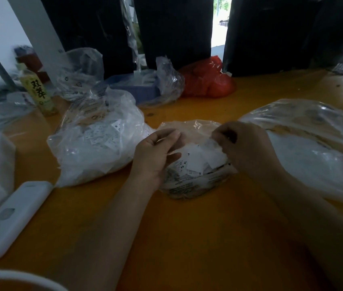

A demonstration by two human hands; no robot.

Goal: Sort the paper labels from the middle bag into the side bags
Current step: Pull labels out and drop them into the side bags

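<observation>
A small clear plastic bag (189, 185) sits in the middle of the orange table, holding several white paper labels (197, 162) printed with size letters. My left hand (155, 154) grips the bag's left rim with curled fingers. At the right rim, my right hand (244, 143) pinches the plastic, or a label at the opening; which one I cannot tell. A larger clear bag (95, 143) with white labels lies to the left. Another large clear bag (317, 148) lies to the right.
A white phone-like device (11, 217) lies at front left. A green bottle (38, 93), more clear bags (78, 72), a blue box (137, 87) and a red bag (206, 80) stand at the back. A white bowl rim (19, 278) shows at the bottom left.
</observation>
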